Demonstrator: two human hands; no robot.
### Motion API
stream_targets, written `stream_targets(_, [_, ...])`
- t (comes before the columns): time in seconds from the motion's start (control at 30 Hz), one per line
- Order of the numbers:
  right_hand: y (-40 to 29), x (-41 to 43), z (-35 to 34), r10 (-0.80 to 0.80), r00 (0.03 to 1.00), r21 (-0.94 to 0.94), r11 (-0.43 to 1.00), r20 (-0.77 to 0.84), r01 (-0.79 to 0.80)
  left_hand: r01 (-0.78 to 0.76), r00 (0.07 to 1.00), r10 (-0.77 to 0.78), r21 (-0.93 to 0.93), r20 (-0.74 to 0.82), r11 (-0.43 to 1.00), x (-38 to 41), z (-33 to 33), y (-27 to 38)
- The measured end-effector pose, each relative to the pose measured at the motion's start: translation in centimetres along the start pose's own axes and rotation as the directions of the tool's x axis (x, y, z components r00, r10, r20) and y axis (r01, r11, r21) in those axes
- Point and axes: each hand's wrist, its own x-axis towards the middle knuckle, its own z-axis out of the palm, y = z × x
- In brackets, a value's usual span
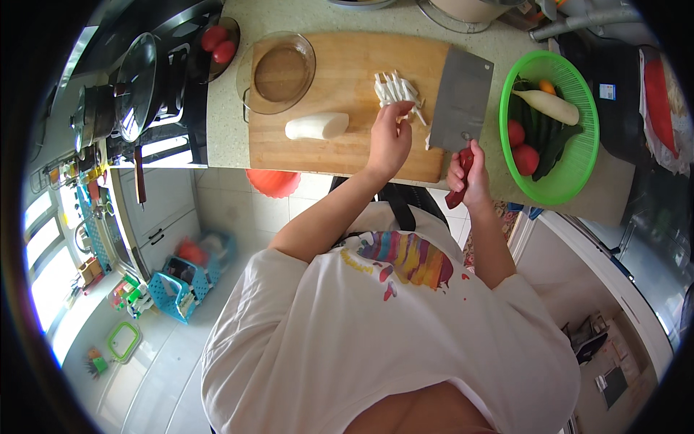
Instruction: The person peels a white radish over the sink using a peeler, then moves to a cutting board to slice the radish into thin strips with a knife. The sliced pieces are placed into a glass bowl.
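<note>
My right hand grips the dark red handle of a cleaver, whose broad grey blade lies flat over the right end of a wooden cutting board. With fingers curled, my left hand is at the near edge of a pile of white radish strips; whether it pinches any of them I cannot tell. To the left lies a peeled piece of white radish with a cut face. A round glass dish rests on the board's upper left part.
Right of the board, a green plastic basket holds a white radish, tomatoes, cucumbers and other vegetables. At the left, a dark plate with tomatoes stands near the stove, where a glass-lidded pan sits. The counter's near edge runs before me.
</note>
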Motion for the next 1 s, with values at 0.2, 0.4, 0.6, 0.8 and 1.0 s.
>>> stream_targets(0.2, [-1.0,-0.4,-1.2,0.046,0.998,-0.011,0.999,0.045,-0.046,0.698,0.715,-0.31,-0.612,0.626,0.373,-0.7,0.0,0.7])
stream_targets(0.4, [-0.2,-0.3,-1.8,0.067,0.997,-0.131,0.989,0.036,-0.062,0.683,0.727,-0.354,-0.566,0.589,0.461,-1.5,0.3,-0.2])
stream_targets(0.6, [0.0,-0.5,-3.5,0.088,0.993,-0.001,0.996,0.082,-0.089,0.182,0.983,-0.178,-0.115,0.041,0.977,-1.5,-0.2,-1.2])
stream_targets(0.8, [-0.2,0.7,-5.0,0.095,0.832,0.371,0.863,0.547,-0.342,-0.344,0.938,0.322,0.46,0.128,0.818,-3.0,1.8,-0.3])
stream_targets(1.0, [0.6,0.6,-3.9,-0.031,0.646,0.512,0.638,0.763,-0.575,-0.647,0.755,0.457,0.646,0.471,0.404,-1.4,3.6,-2.7])
